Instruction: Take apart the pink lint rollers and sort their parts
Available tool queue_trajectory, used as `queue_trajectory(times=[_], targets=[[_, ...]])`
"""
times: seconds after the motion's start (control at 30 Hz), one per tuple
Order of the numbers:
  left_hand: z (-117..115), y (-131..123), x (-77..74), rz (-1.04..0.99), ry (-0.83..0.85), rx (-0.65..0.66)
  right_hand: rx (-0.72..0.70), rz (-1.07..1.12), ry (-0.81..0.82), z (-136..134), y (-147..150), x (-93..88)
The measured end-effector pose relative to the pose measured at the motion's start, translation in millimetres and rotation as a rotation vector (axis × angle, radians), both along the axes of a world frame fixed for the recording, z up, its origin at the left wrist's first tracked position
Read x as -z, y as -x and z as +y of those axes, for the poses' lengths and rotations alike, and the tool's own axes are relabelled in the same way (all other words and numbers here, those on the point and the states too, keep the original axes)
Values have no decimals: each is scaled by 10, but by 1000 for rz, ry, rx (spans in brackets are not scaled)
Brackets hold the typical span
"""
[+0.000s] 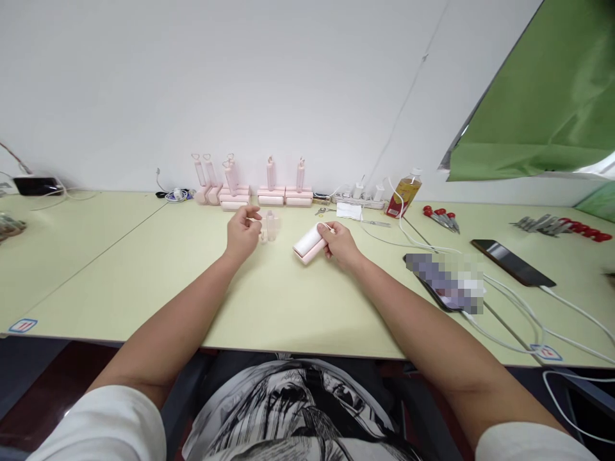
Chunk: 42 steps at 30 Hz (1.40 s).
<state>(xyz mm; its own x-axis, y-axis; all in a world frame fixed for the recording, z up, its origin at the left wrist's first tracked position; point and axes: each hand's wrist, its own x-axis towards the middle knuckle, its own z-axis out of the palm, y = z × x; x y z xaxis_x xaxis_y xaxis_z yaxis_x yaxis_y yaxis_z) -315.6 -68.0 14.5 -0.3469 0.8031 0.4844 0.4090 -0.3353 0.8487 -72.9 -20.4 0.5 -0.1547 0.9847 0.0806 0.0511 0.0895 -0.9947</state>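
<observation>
My right hand (342,243) is closed around one end of a lint roller head (310,244), a white roll partly inside a pale pink cover, held tilted just over the table. A thin white loop shows by the thumb. My left hand (244,232) is raised over the table with its fingers loosely bent and apart, with nothing visible in them. Just right of its fingertips stands a translucent pink handle piece (271,227), and a small pink part beside it is partly hidden by the hand.
Several pink lint rollers (271,195) with upright handles line the wall. A power strip (358,200), a paper (349,210), tweezers and a drink bottle (404,193) are behind on the right. Two phones (513,262) with white cables and red-handled tools (441,219) lie on the right.
</observation>
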Motion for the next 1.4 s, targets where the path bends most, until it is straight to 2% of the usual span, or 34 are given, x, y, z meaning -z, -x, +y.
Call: queue_trajectory(times=[0.1, 0.2, 0.33, 0.47, 0.53, 0.6, 0.67, 0.83, 0.93, 1.03, 1.1, 1.17, 1.3, 1.4], targets=[[66, 99, 8, 66, 117, -121, -5, -72, 39, 1, -4, 18], [130, 87, 91, 257, 267, -137, -4, -210, 46, 16, -22, 44], [231, -46, 225, 452, 390, -154, 61, -469, -51, 70, -60, 84], [292, -116, 281, 648, 499, -96, 96, -730, -159, 91, -90, 66], [274, -131, 269, 682, 515, -43, 137, -797, -243, 55, -91, 17], [216, -169, 230, 672, 487, 3, 151, -763, -349, -22, -73, -50], [122, -245, 170, 669, 420, 91, 67, -649, -396, -130, -31, -117], [-135, -442, 4, 721, 268, 390, -245, -305, -276, -387, 105, -220], [-192, -421, -50, 563, 216, 426, -212, -143, -315, -436, 135, -254], [-170, -320, -76, 174, 192, 364, -112, 34, -295, -431, 129, -283], [-147, -270, -91, -78, 211, 346, -114, 126, -230, -431, 128, -296], [-140, -263, -103, -242, 245, 371, -142, 167, -188, -444, 136, -297], [-168, -354, -102, -356, 301, 414, -206, 154, -181, -486, 155, -273], [-183, -420, -83, -379, 314, 401, -273, 138, -162, -507, 152, -261]])
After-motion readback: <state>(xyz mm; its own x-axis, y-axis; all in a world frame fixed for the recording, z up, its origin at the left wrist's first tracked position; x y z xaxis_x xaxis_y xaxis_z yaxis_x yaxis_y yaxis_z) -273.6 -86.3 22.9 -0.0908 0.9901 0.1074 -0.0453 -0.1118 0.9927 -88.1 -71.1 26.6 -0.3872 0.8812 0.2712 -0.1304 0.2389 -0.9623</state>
